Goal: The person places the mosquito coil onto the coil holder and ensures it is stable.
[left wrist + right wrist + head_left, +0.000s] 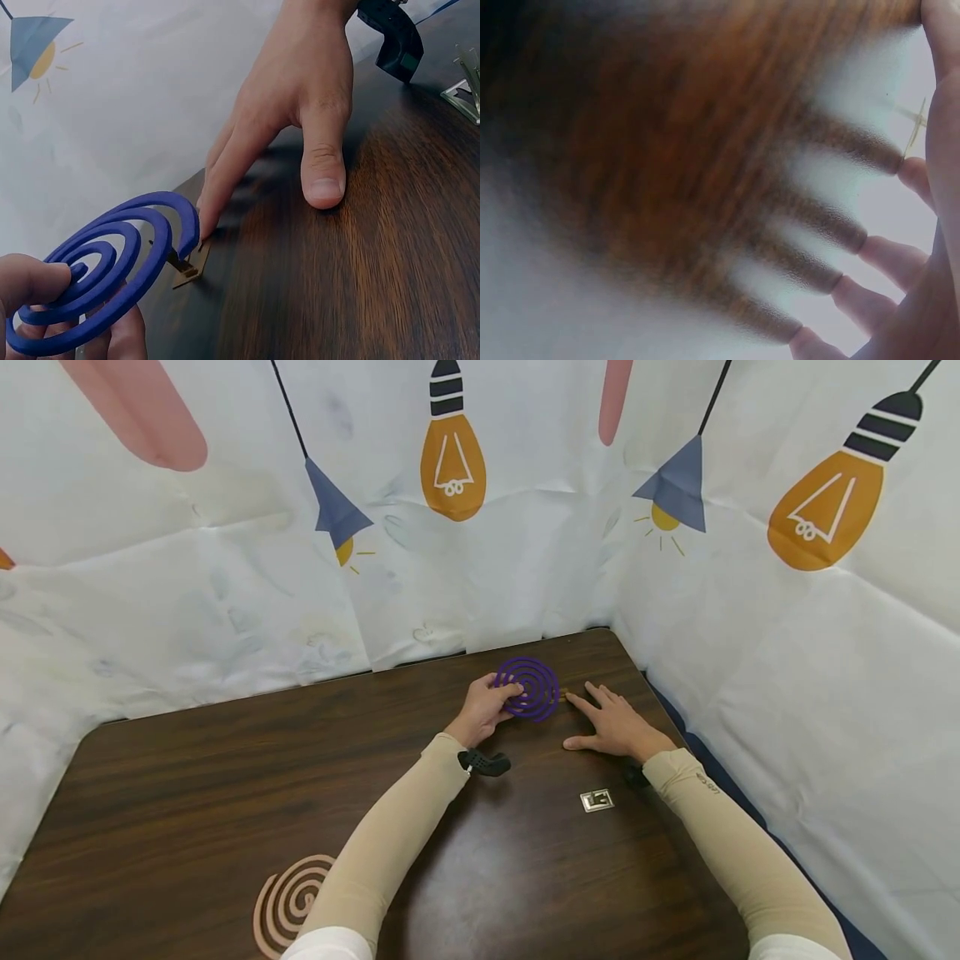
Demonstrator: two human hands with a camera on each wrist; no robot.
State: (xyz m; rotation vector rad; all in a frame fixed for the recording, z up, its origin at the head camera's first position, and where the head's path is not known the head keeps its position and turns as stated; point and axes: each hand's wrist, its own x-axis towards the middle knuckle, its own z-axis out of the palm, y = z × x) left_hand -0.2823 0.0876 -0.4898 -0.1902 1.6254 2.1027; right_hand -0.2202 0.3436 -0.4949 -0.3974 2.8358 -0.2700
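My left hand (482, 708) pinches a purple spiral mosquito coil (542, 687) between thumb and fingers, near the far right of the table. In the left wrist view the coil (186, 217) is tilted, and its outer end overlaps a small gold metal coil stand (192, 271) that lies on the table with a raised prong. My right hand (618, 727) rests on the tabletop with fingers spread and straight, its index fingertip right at the gold stand's edge. The right wrist view shows those fingertips (881, 259) down on the wood, and a thin prong beside one.
A silver square stand (597, 800) with a cut-out lies nearer on the dark wooden table (187, 777). At the lower left a tan spiral coil (288, 906) is partly behind the left sleeve. White printed sheets (225, 602) hang close along the table's back and right edges.
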